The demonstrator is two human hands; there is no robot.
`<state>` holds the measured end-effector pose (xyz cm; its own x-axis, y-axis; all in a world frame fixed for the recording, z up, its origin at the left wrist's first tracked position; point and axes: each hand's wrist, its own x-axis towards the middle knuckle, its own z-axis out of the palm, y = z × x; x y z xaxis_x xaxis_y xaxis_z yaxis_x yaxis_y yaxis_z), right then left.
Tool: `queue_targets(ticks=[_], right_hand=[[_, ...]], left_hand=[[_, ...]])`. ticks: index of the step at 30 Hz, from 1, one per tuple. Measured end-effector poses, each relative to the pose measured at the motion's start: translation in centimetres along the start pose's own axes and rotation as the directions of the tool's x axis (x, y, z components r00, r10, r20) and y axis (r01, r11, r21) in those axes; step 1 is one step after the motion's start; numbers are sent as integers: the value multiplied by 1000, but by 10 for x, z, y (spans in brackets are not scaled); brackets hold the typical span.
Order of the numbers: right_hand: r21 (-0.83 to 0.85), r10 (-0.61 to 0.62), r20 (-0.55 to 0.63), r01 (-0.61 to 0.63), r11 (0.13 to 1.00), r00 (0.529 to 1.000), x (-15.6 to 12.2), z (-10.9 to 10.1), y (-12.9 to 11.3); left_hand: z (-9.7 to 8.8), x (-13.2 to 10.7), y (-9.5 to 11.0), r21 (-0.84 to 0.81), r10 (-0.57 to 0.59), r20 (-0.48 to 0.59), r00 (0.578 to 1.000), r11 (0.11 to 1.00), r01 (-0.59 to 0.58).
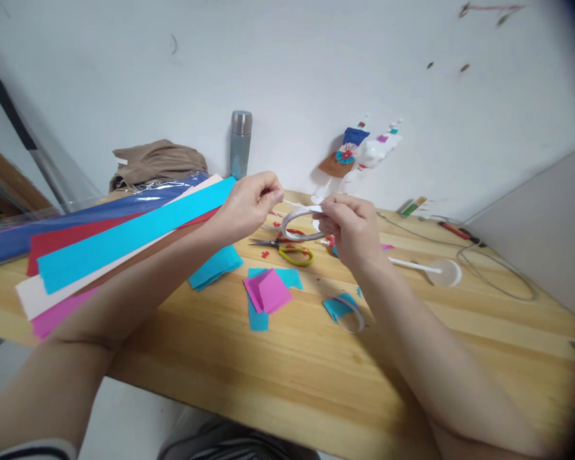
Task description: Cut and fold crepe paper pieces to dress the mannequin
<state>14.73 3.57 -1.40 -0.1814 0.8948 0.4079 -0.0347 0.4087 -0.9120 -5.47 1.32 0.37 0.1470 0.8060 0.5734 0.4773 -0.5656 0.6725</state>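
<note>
Above the worktop (287, 377) we note a tape roll (301, 237) held up, right hand (352, 223) closed on its edge. Left hand (256, 199) pinches the end of a thin strip (294, 204) stretched between the two. Below lie yellow-handled scissors (271, 243); nearer us, a pink paper square (274, 295).

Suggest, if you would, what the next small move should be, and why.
Perhaps tear the white strip off close to the tape roll: the left hand pinches the strip, the right hand holds the roll, and the strip spans the gap between them. The scissors lie on the table, so tearing seems simpler.
</note>
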Motion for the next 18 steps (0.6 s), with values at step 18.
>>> queue_targets(ticks=[18], right_hand=[[173, 131, -52, -120, 978, 990, -2, 11, 2]], left_hand=[[13, 3, -10, -362, -270, -56, 961, 903, 232]])
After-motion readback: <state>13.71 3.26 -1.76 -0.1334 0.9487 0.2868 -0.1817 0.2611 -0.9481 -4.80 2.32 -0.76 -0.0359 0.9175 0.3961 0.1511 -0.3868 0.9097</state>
